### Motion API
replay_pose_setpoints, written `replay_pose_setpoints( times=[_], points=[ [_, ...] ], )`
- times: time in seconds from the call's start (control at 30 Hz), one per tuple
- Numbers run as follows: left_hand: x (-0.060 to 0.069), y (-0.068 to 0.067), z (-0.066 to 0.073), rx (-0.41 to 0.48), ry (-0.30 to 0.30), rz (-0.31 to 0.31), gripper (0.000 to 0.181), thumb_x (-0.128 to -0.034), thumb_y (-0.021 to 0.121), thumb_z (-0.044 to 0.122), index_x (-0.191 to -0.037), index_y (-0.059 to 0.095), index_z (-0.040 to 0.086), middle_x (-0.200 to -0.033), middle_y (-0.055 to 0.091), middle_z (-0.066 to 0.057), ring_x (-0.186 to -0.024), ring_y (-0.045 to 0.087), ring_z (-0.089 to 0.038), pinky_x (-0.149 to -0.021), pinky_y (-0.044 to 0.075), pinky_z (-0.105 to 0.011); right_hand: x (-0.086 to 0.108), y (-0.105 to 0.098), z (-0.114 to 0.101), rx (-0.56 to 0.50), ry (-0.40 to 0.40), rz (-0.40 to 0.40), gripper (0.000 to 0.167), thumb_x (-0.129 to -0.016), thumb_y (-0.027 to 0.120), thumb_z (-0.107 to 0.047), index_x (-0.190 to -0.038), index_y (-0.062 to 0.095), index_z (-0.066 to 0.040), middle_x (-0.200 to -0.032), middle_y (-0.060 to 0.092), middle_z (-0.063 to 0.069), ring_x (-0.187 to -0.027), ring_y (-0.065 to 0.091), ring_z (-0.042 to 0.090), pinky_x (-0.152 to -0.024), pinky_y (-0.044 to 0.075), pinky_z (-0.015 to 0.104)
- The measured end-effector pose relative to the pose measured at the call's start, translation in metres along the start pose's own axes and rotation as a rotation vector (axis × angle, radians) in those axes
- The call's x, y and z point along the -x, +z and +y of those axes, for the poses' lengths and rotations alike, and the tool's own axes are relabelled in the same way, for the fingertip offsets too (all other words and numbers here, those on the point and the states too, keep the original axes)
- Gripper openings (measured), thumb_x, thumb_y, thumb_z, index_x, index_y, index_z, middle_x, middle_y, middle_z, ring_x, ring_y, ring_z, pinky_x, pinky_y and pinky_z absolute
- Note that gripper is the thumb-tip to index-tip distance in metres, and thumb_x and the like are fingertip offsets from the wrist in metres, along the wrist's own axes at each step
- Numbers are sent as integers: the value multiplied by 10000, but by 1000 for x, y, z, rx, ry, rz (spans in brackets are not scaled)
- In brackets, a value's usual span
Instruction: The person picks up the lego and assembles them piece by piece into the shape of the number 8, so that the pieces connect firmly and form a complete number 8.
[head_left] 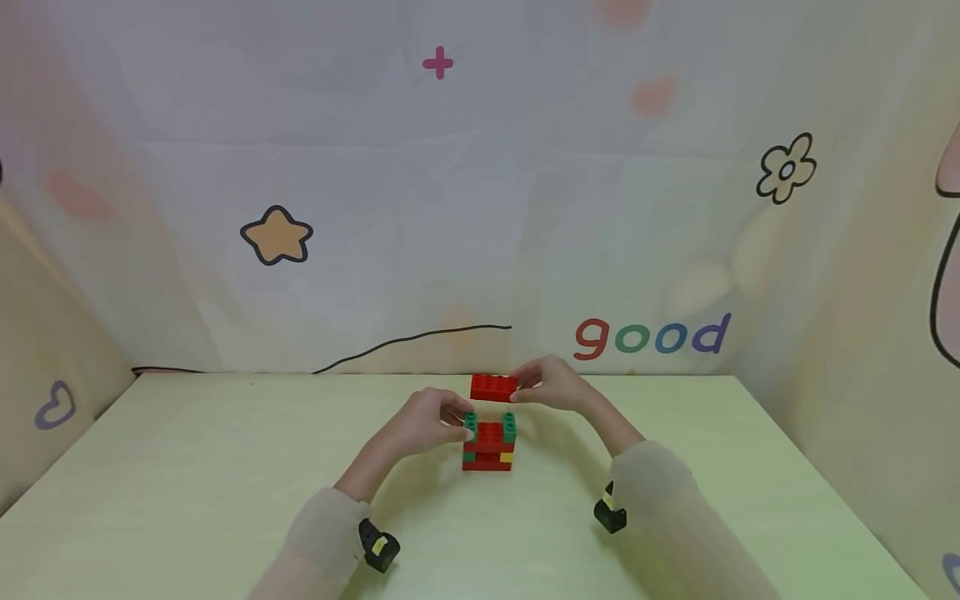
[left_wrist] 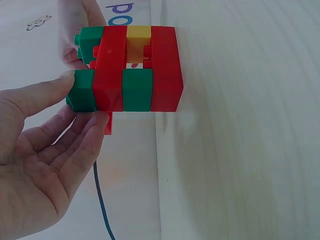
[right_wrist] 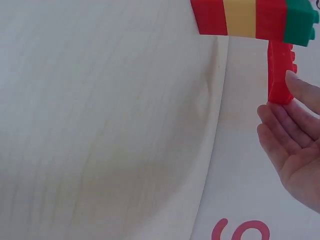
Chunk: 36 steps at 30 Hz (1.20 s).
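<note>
A stack of toy building bricks (head_left: 488, 447) stands on the table in the middle of the head view. It has two long red layers, with a green and a yellow brick (right_wrist: 240, 17) between them. Two green bricks cap its top ends. My left hand (head_left: 425, 423) pinches the top left green brick (left_wrist: 82, 90), thumb against its studs and fingers at the opposite side. Behind and above the stack, my right hand (head_left: 553, 385) holds a long red brick (head_left: 492, 387) by its right end, between thumb and fingers. That red brick is apart from the stack, studs up.
The pale wood-grain table (head_left: 225, 492) extends to both sides. A printed cloth backdrop (head_left: 360, 250) rises behind its far edge and along the sides. Each sleeve carries a small black device (head_left: 379, 547) near the wrist.
</note>
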<state>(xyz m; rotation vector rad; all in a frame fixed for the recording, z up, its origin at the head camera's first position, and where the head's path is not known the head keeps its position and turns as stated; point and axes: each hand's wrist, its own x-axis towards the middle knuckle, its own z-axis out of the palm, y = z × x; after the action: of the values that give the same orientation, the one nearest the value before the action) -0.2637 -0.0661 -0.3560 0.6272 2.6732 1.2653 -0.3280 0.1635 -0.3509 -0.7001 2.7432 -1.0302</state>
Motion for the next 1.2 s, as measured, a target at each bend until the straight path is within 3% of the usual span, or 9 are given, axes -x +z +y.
replay_pose_setpoints(
  times=[0.3,0.47,0.87,1.2],
  points=[
    [1,1,-4,-10,23,-4,410,-778,721,152,-1139,604,-2,-1026,638,-74,-892,609,-185,-755,514,-283,20,-10,-12,-79,-4,23,370,-820,679,-149,-1155,604,-12,-1020,659,99,-960,605,237,-816,507,347],
    [4,-3,-4,-12,22,9,490,-770,731,178,-1201,568,9,-1085,625,-89,-945,607,-209,-773,514,-305,29,-9,-21,-114,-35,-6,375,-818,682,-147,-1157,603,-8,-1016,661,104,-947,615,232,-782,519,326],
    [4,-11,-4,81,39,56,484,-774,728,198,-1196,572,19,-1096,622,-137,-956,601,-210,-800,507,-322,40,-2,-27,-140,-78,-52,351,-817,680,-133,-1131,611,7,-999,662,114,-915,626,229,-756,526,309],
    [3,-10,0,94,42,68,411,-792,710,193,-1162,610,44,-1084,640,-66,-940,604,-193,-755,513,-314,46,-1,-33,-108,-99,-55,350,-811,686,-134,-1121,617,14,-975,665,105,-879,622,212,-752,527,299]
  ],
)
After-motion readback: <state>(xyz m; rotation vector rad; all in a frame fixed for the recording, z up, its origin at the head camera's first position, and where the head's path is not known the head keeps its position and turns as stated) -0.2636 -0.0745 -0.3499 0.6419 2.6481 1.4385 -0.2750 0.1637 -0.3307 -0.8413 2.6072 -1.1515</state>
